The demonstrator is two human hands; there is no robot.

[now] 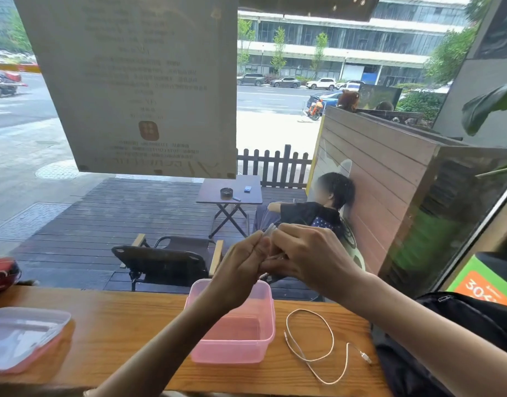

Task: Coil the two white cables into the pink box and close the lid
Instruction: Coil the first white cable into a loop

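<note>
Hands: left hand [245, 260] and right hand [306, 253] pinch a bunched white cable [269, 231] above the box.
Pink box [232, 351]: translucent plastic, open, near the wooden counter [126, 333] edge.
Second cable [318, 348]: thin, loosely looped, just right of the box.
Lid [23, 336]: clear, well left.

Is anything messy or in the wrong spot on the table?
Nothing is broken or spilled. One white cable lies in a loose tangle on the table right of the open pink box, not yet coiled. The lid sits far left, away from the box. Both hands hold the other cable above it.

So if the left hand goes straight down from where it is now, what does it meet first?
Most likely the open pink box, which seems to sit right below the left hand; depth is hard to judge. The loose white cable lies off to the right.
</note>
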